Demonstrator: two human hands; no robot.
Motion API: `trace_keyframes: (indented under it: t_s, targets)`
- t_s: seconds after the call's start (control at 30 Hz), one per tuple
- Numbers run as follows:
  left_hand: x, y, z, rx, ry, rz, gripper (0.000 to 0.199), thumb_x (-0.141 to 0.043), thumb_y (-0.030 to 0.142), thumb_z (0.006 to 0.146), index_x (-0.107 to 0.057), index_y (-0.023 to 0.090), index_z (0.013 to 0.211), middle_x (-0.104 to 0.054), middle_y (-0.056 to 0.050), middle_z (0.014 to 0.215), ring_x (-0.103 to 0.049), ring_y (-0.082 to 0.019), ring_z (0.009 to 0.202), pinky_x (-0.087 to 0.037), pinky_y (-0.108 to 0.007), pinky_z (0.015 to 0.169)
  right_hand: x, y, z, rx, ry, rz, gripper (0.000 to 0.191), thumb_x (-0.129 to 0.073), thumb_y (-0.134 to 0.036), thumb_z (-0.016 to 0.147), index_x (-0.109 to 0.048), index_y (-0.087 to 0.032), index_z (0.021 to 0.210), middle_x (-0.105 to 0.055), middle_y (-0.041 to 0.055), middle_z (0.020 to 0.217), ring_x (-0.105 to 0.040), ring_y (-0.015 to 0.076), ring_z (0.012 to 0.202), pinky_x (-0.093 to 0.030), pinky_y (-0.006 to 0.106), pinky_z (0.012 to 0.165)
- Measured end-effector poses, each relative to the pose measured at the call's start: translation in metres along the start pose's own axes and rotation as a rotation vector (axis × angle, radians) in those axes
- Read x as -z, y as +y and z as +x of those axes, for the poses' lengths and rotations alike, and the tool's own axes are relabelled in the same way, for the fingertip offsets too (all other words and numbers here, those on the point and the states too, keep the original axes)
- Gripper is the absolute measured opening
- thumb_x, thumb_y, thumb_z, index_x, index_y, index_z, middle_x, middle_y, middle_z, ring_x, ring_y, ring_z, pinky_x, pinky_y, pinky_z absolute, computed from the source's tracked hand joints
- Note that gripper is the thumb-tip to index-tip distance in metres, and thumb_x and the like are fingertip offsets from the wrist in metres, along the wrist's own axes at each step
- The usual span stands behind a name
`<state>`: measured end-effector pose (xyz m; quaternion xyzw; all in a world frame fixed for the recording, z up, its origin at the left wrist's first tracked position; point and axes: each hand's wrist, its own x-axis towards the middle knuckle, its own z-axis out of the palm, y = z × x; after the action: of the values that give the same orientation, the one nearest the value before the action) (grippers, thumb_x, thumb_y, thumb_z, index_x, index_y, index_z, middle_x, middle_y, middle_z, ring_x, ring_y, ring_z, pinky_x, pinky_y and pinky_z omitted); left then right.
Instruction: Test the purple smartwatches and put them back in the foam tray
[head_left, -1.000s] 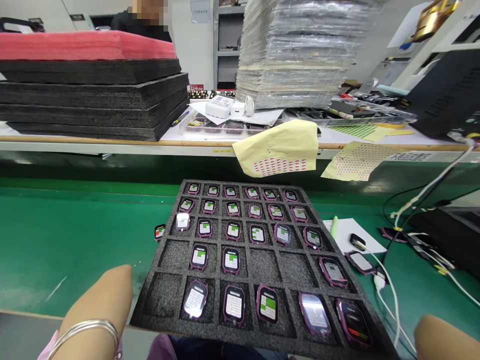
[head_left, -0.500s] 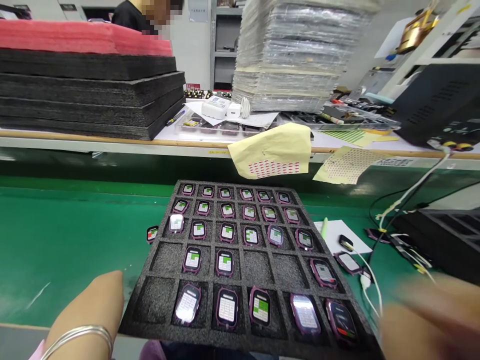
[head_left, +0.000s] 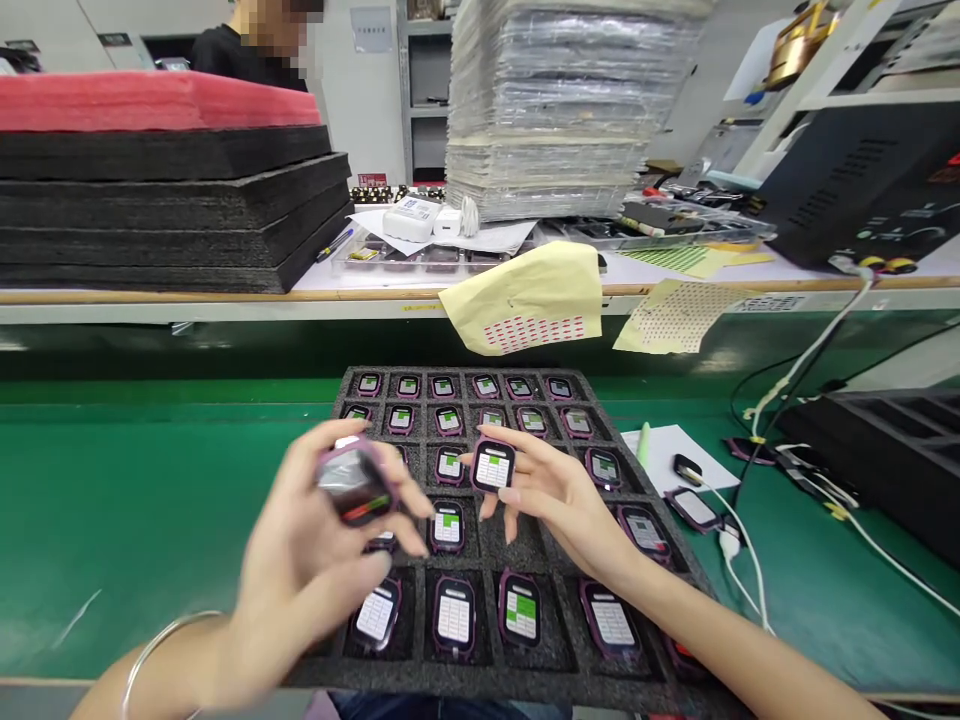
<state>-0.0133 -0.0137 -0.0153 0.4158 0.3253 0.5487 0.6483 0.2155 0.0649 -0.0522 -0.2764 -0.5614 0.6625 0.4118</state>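
A black foam tray (head_left: 510, 532) with square compartments lies on the green table, most of them holding purple-framed watch units with lit screens. Above its left part, my left hand (head_left: 315, 540) holds a purple-framed watch (head_left: 355, 484), its dark screen showing red and green at the lower edge. Near the tray's middle, my right hand (head_left: 555, 490) pinches another watch (head_left: 494, 466) between thumb and fingers; its screen shows a white and green grid. Both hands cover parts of the tray.
Behind stands a shelf edge (head_left: 360, 305) with stacked black foam (head_left: 150, 220), a tall pile of plastic trays (head_left: 555, 110) and hanging yellow sheets (head_left: 529, 298). At right lie white paper (head_left: 671, 445), a watch (head_left: 694, 508) and cables (head_left: 750, 555). A person (head_left: 240, 50) is behind.
Both hands have come in over the tray, each now with a watch in its fingers. The watch beside the tray's left edge is no longer visible there. The view has shifted slightly.
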Motion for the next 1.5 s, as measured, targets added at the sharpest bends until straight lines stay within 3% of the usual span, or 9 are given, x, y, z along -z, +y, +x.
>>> trace_keyframes:
  t_s: [0.13,0.23,0.63,0.77,0.97,1.2,1.37,1.5]
  targets:
    - [-0.002,-0.015,0.040,0.171,-0.101,-0.054,0.052,-0.069,0.010,0.074,-0.048,0.021,0.120,-0.058,-0.006,0.096,-0.063,-0.020,0.084,-0.054,-0.031,0.071,0.003,0.002,0.002,-0.005,0.041,-0.016,0.049,-0.062,-0.015,0.079,-0.052,-0.019,0.126,-0.064,0.0130,0.110,-0.065,0.0191,0.069,-0.053,0.025,0.046]
    - [0.000,-0.030,0.049,0.146,-0.117,0.001,0.049,-0.067,0.013,0.078,-0.046,0.021,0.121,-0.058,-0.005,0.092,-0.063,-0.017,0.078,-0.056,-0.030,0.068,0.004,0.003,0.003,-0.001,0.053,-0.028,0.048,-0.062,-0.016,0.079,-0.053,-0.019,0.126,-0.065,0.0131,0.109,-0.066,0.0190,0.068,-0.053,0.024,0.045]
    - [0.006,-0.045,0.044,0.091,-0.219,-0.028,0.048,-0.056,0.013,0.083,-0.043,0.023,0.128,-0.058,-0.008,0.103,-0.062,-0.022,0.091,-0.054,-0.040,0.079,0.003,0.009,0.002,0.006,0.165,-0.160,0.030,-0.067,-0.028,0.084,-0.059,-0.017,0.112,-0.070,0.0089,0.086,-0.061,0.0114,0.046,-0.041,0.017,0.035]
    - [0.005,-0.045,0.045,0.102,-0.192,-0.019,0.040,-0.052,0.023,0.090,-0.044,0.023,0.129,-0.060,-0.008,0.100,-0.062,-0.021,0.089,-0.056,-0.037,0.075,0.005,0.007,0.001,0.008,0.117,-0.133,0.031,-0.066,-0.027,0.086,-0.059,-0.017,0.114,-0.069,0.0090,0.086,-0.065,0.0153,0.053,-0.046,0.019,0.038]
    - [0.007,-0.048,0.047,0.074,-0.203,-0.003,0.039,-0.050,0.022,0.091,-0.042,0.022,0.130,-0.060,-0.008,0.097,-0.062,-0.019,0.086,-0.057,-0.034,0.071,0.004,0.005,-0.001,0.008,-0.020,-0.036,0.046,-0.068,-0.020,0.083,-0.052,-0.021,0.127,-0.065,0.0121,0.108,-0.069,0.0216,0.074,-0.055,0.026,0.053]
    - [0.007,-0.047,0.045,0.033,-0.209,-0.010,0.057,-0.061,0.007,0.079,-0.040,0.024,0.130,-0.058,-0.006,0.105,-0.063,-0.019,0.088,-0.056,-0.035,0.078,0.002,0.008,0.000,-0.006,0.034,-0.057,0.050,-0.070,-0.020,0.082,-0.052,-0.020,0.128,-0.067,0.0110,0.102,-0.068,0.0203,0.071,-0.057,0.026,0.050]
    - [0.003,-0.044,0.045,0.047,-0.186,0.052,0.054,-0.059,0.011,0.084,-0.037,0.023,0.131,-0.057,-0.006,0.101,-0.061,-0.016,0.086,-0.057,-0.031,0.074,0.007,0.007,0.000,0.020,-0.016,-0.003,0.042,-0.063,-0.019,0.085,-0.055,-0.020,0.126,-0.068,0.0111,0.101,-0.069,0.0224,0.070,-0.057,0.028,0.050]
    - [0.003,-0.045,0.046,0.040,-0.195,0.074,0.051,-0.057,0.010,0.085,-0.038,0.022,0.130,-0.058,-0.005,0.095,-0.060,-0.015,0.084,-0.058,-0.030,0.072,0.008,0.008,0.000,0.033,0.023,-0.018,0.032,-0.059,-0.022,0.089,-0.058,-0.020,0.122,-0.069,0.0108,0.096,-0.070,0.0220,0.067,-0.056,0.026,0.048]
